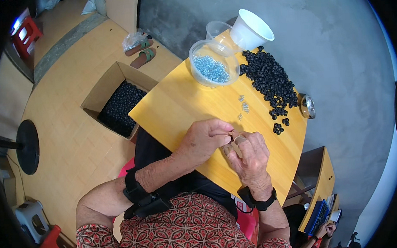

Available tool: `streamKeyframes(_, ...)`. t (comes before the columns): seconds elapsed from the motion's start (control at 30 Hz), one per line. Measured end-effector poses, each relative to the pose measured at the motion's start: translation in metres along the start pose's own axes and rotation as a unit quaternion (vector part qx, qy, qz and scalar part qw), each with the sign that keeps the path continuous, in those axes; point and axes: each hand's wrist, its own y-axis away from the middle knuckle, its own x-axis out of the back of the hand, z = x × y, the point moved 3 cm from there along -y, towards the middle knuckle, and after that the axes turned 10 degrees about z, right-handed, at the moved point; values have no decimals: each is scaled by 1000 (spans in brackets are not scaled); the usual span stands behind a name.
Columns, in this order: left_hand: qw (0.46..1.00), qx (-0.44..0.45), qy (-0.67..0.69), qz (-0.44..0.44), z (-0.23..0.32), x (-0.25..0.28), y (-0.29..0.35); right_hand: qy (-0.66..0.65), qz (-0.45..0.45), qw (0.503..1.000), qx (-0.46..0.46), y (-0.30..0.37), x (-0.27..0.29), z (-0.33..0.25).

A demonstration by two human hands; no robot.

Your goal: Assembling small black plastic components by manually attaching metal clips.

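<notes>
Over the near part of the table, my left hand [201, 140] and my right hand [252, 158] meet with their fingertips together. My left hand pinches with thumb and forefinger. My right hand is closed, with pale wraps on some fingers. Something small and dark shows between the fingertips, but most of it is hidden. Beyond my hands lie several tiny clear pieces [245, 107]. Farther right spreads a pile of small round black parts [272, 78]. A clear plastic bowl [198, 77] at the far left of the table holds many small bluish, shiny pieces.
A white tub [253, 29] and another clear container [216, 29] stand at the table's far end. A round metal-looking object [310, 106] sits at the right edge. Left of the yellow table [162, 110], a cardboard box [100, 90] holds black parts. Another person's hands [326, 229] show lower right.
</notes>
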Motion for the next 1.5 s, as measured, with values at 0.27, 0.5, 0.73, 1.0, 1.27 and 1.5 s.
streamKeyframes(0.27,1000,19,-3,-11,9,-1,0,-22,9,998,-50,2,1,6)
streamKeyframes(0.5,999,-9,37,-24,-3,-1,-1,-4,44,998,-44,0,2,9)
streamKeyframes(0.73,996,-17,-87,-3,8,4,0,-10,28,999,-35,-6,1,5)
streamKeyframes(1.0,989,-66,-106,73,10,3,2,-38,30,997,-58,-5,-5,7)
streamKeyframes(1.27,982,-51,-172,52,18,3,2,-50,33,997,-53,-4,-8,8)
streamKeyframes(1.5,987,-66,-133,54,7,0,3,-77,39,995,-58,3,-9,11)
